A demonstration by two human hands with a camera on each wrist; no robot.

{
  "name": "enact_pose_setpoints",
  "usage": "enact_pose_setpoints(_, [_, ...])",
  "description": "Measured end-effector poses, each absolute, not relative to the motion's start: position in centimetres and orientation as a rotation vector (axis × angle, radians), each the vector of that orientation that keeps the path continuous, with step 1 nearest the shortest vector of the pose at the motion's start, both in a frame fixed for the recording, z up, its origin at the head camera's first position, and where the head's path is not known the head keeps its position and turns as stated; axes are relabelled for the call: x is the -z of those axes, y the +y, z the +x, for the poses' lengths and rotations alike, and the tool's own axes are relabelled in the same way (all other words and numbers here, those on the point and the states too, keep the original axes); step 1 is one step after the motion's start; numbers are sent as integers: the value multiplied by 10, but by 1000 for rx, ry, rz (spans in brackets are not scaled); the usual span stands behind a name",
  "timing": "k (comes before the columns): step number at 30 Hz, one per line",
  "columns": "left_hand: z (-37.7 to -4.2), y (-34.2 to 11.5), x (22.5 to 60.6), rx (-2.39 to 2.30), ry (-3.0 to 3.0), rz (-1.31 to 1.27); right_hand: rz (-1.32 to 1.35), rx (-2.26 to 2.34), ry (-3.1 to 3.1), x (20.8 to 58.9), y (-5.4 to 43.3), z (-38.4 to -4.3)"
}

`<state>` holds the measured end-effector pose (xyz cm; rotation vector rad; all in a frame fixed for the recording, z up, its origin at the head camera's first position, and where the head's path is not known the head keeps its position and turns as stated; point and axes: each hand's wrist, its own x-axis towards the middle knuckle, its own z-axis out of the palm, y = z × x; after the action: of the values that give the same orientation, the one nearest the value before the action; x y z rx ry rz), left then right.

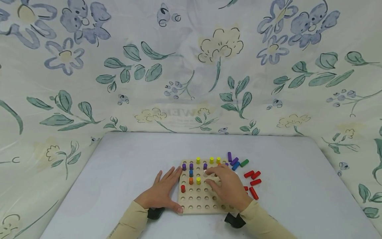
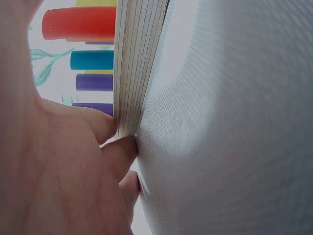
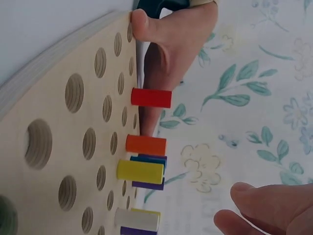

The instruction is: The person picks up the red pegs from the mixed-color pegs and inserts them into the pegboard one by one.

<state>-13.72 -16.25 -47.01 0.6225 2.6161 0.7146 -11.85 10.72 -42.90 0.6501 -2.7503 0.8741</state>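
Observation:
A wooden pegboard (image 1: 195,202) with rows of round holes lies on the table, several coloured pegs upright in it. My left hand (image 1: 161,192) rests along its left edge, fingers spread and thumb at the near corner. In the left wrist view, fingertips touch the board's side (image 2: 139,58). My right hand (image 1: 231,186) hovers over the board's right half, thumb and index finger apart with nothing between them. A white peg (image 3: 137,220) stands in the board close to those fingertips. Near it are a yellow peg (image 1: 198,181), an orange peg (image 1: 191,181) and a red peg (image 1: 183,189).
Right of the board lie loose red pegs (image 1: 255,182), a green peg (image 1: 244,163), a blue peg (image 1: 235,166) and purple pegs (image 1: 229,156). More red pegs are partly hidden behind the right hand. A flowered cloth (image 1: 179,66) hangs behind the white table (image 1: 134,159).

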Motion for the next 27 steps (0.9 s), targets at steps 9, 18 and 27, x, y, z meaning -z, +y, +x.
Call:
enact_pose_setpoints(9, [-137, -161, 470, -675, 2628, 595, 581, -867, -2749, 432, 120, -120])
enact_pose_setpoints(18, [-137, -162, 469, -689, 2619, 607, 530, -875, -2739, 435, 137, -119])
enact_pose_setpoints(27, [-137, -162, 470, -684, 2620, 604, 452, -869, -2772, 436, 152, -120])
